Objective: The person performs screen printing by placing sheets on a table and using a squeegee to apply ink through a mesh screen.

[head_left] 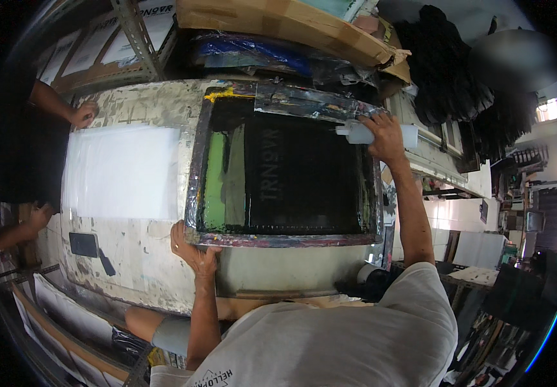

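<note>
In front of me a screen printing frame (285, 241) lies over the table, its edges stained with ink. Dark ink covers most of its mesh, and a green strip shows along the left side. My left hand (194, 250) is closed round the frame's near left corner. At the far right edge, my right hand (385, 137) grips a translucent white squeeze bottle (409, 135). The bottle lies sideways over the frame's edge, its nozzle pointing left. An ink-smeared strip (317, 104) runs along the far edge of the frame.
A stack of white sheets (123, 173) lies left of the frame, with a co-worker's hand (85, 115) at its far corner. Nearer are a dark phone-like slab (83, 244) and a small dark tool (107, 262). Cardboard (291, 29) and dark garments (443, 71) fill the back.
</note>
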The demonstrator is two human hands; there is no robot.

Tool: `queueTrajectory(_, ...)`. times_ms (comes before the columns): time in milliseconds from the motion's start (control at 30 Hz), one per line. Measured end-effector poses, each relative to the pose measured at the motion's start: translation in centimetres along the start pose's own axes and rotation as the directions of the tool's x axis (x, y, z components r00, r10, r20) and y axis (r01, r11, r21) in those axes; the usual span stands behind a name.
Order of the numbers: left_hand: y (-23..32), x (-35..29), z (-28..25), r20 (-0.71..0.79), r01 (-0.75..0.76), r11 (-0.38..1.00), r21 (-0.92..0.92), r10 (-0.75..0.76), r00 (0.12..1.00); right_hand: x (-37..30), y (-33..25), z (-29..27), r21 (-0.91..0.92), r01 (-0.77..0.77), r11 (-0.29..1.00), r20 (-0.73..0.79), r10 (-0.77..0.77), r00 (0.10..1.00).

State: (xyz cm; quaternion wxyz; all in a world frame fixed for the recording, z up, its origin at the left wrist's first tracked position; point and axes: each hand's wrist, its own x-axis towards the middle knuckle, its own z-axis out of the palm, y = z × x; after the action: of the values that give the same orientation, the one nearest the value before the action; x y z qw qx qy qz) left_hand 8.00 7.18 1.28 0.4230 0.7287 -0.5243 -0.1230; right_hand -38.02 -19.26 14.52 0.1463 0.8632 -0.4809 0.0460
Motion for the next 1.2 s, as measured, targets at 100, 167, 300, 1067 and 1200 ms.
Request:
queueTrajectory(100,-0.3,-0.2,-0.2,0.055,0.053,0.998,0.020,-0.054,0.997,1.3,-1.6,0.4,0.022,-0.001,1.000,0.026,0.000,1.000)
queueTrajectory(167,-0.4,-0.3,-0.2,0.070,0.054,0.998,0.039,-0.057,0.996,1.8,-2.3,0.9,0.033,-0.001,0.999,0.025,0.000,1.000)
queueTrajectory(300,-0.4,-0.1,-0.2,0.062,0.037,0.999,0.029,-0.039,0.997,2.8,-3.9,1.4,0.072,-0.001,0.997,-0.023,0.003,1.000)
queueTrajectory(1067,0.0,-0.1,-0.4,0.064,0.038,0.999,0.023,-0.039,0.997,2.0,-2.8,0.8,0.091,-0.089,0.992,0.066,0.083,0.994)
queueTrajectory(1200,0.0,-0.2,-0.2,0.039,0.034,0.999,0.007,-0.035,0.999,1.7,-2.6,0.6,0.093,-0.092,0.991,0.063,0.086,0.994)
